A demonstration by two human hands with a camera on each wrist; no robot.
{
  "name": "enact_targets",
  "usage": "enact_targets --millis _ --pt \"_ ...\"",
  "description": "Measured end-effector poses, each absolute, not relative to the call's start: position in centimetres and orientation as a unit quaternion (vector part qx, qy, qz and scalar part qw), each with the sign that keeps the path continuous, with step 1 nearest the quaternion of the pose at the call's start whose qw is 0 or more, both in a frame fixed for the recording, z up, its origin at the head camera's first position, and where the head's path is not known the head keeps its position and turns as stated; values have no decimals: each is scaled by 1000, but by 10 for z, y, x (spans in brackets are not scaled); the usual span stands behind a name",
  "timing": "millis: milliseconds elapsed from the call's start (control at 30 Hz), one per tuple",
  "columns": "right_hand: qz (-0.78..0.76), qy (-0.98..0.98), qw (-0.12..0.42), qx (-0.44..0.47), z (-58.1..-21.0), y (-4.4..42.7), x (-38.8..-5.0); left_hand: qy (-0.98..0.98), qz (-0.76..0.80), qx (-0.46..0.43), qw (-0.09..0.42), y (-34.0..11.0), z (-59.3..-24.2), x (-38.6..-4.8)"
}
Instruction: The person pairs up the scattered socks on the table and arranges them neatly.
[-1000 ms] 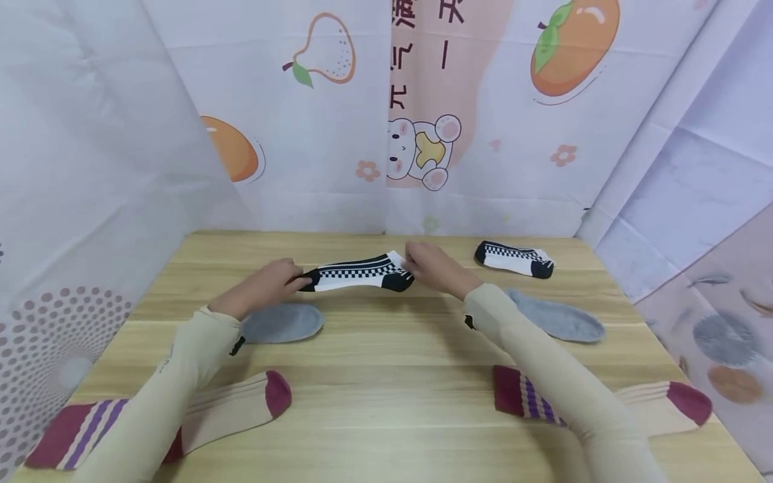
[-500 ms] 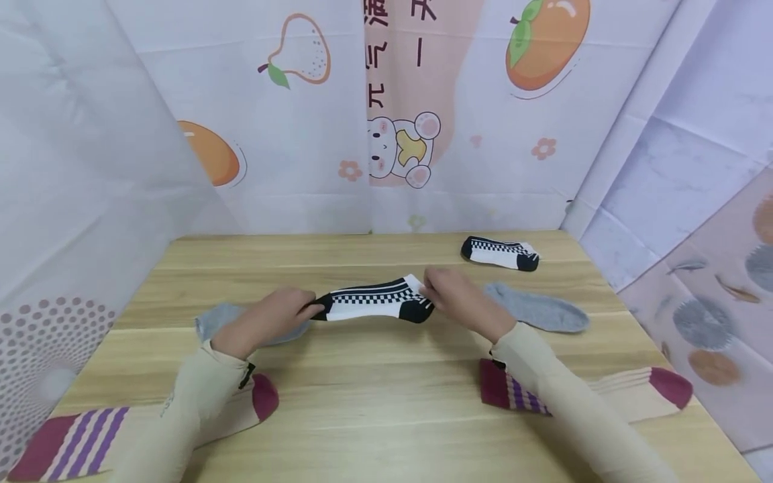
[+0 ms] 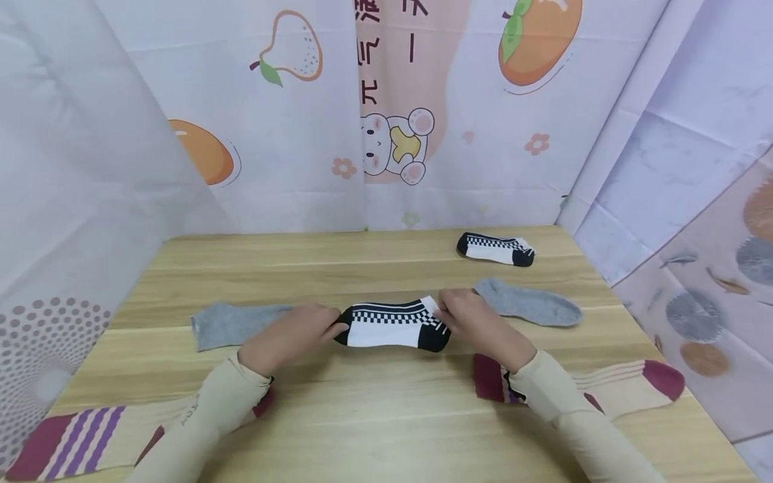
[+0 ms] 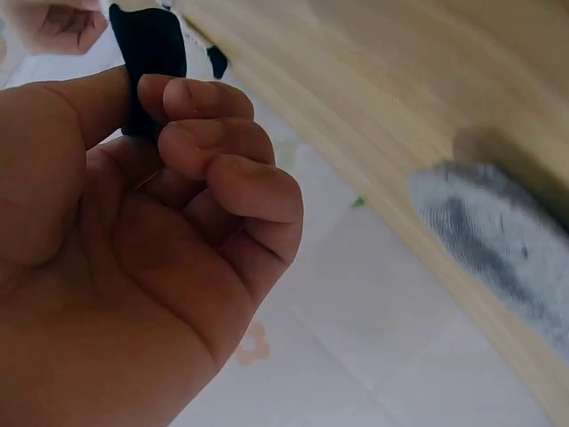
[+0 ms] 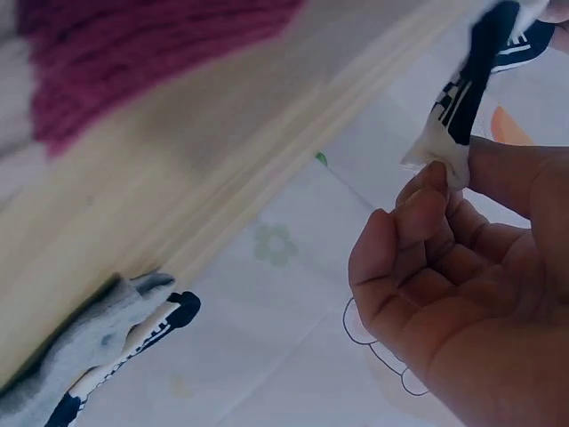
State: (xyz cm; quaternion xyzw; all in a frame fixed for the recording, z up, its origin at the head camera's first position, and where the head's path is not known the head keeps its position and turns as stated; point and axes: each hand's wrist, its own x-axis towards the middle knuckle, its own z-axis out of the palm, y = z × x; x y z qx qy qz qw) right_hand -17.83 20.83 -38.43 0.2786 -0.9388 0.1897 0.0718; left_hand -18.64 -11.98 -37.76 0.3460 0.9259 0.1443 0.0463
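**Sock (image 3: 383, 329) held end to end**

Spread over the worktop (image 3: 386, 422): left hand (image 3: 294, 335) pinching the toe (image 3: 343, 330), right hand (image 3: 484, 327) the cuff (image 5: 440, 147). A hard tug could slip either end; a low left hand might drag the grey sock (image 3: 226, 326) beside it. Woodgrain surface; fruit-printed cloth (image 3: 284, 157) behind.

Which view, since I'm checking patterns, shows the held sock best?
The head view: the held sock shows broadside, checks plain. The left wrist view shows mainly its black toe; the right wrist view, its white cuff, the rest foreshortened.
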Motion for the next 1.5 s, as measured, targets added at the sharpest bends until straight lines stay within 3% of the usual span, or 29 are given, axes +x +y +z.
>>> enact_targets --millis 200,433,767,1333,1500 --pt "194 -931 87 295 -392 211 -179 924 122 361 39 -111 -383 -185" --pt "164 -934 103 301 -396 210 -180 924 123 355 72 -106 -389 -182" --pt "129 -950 63 278 -400 209 -179 935 128 314 104 -103 -389 -176" --pt "110 -955 61 269 -394 215 -180 938 143 296 106 -112 -376 -177" --pt "104 -962 59 245 -390 220 -180 938 148 307 63 -111 -368 -183"
